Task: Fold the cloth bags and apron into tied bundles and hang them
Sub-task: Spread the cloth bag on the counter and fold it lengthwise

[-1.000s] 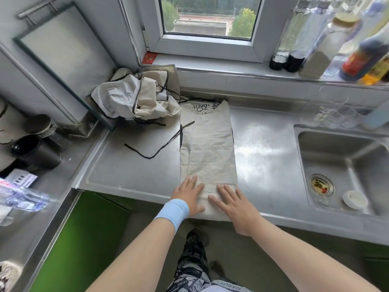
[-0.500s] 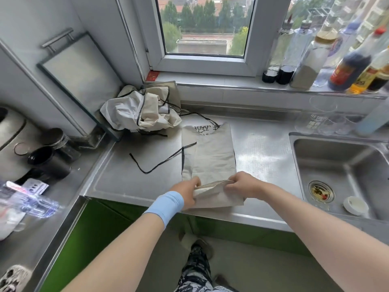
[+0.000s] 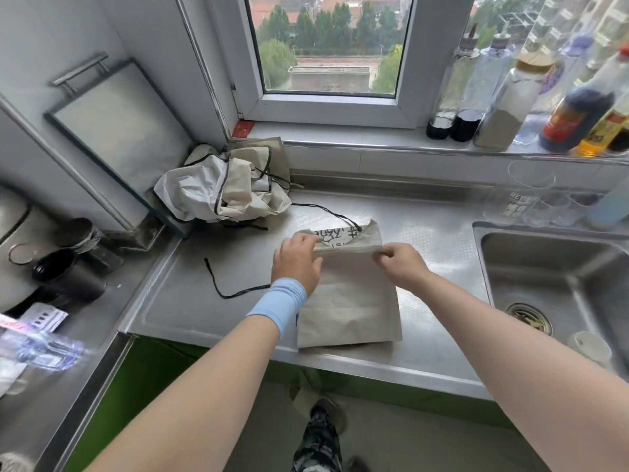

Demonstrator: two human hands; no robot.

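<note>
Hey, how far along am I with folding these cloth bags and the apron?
Done: little; no tied or hung bundle is in view. In hand: the left hand and right hand pinch the folded-over edge of the beige bag on the steel counter. Left: finish and tie this one, whose black strap lies loose, then the crumpled pile in the corner, then hang everything.

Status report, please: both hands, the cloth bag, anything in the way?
Left hand, right hand: both pinch the folded edge. Cloth bag: on the counter, folded about in half. Black cord trails left; nothing blocks the fold.
</note>
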